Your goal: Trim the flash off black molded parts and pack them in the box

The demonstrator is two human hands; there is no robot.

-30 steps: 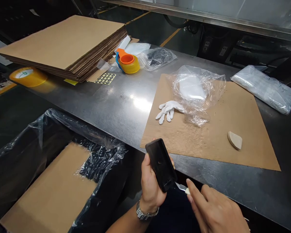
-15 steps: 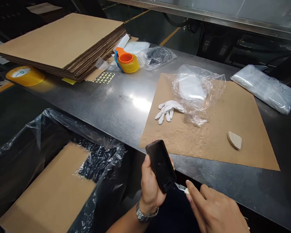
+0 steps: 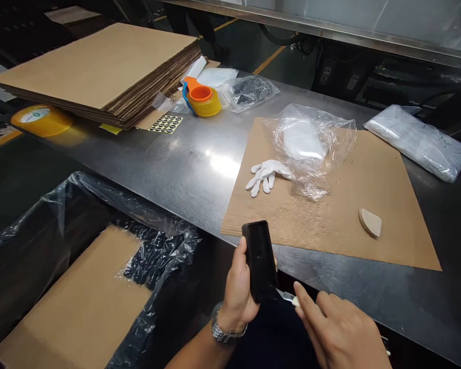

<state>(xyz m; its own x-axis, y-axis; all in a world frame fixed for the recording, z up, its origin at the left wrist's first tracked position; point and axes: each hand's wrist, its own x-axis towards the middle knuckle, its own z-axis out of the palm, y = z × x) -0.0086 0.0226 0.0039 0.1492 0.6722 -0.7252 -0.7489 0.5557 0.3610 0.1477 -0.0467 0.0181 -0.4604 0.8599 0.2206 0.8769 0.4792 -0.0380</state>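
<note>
My left hand (image 3: 238, 289), with a metal watch on its wrist, is closed around a black, shallow tray-like plastic part (image 3: 259, 259), its hollow face turned up. In my right hand (image 3: 340, 328) is a small knife (image 3: 288, 297) with a metal blade and a pale handle, the index finger stretched along it. The blade's tip is at the lower right edge of the black part; whether it touches cannot be made out. Beyond my hands, a white glove (image 3: 269, 176) and a tan wedge-shaped block (image 3: 370, 223) lie on a flat cardboard sheet (image 3: 330, 225).
The metal table (image 3: 176, 169) bears a cardboard stack (image 3: 100, 61), a tape dispenser (image 3: 202, 100), a yellow tape roll (image 3: 42, 120), a sticker sheet (image 3: 166, 124), a clear plastic bag (image 3: 311, 138) and a wrapped bundle (image 3: 418, 141). At lower left stands a plastic-lined bin (image 3: 165, 266) holding cardboard.
My left hand has turned the black part more upright and shifted its top to the right. The knife stays near its lower edge. A person's legs now show in the background.
</note>
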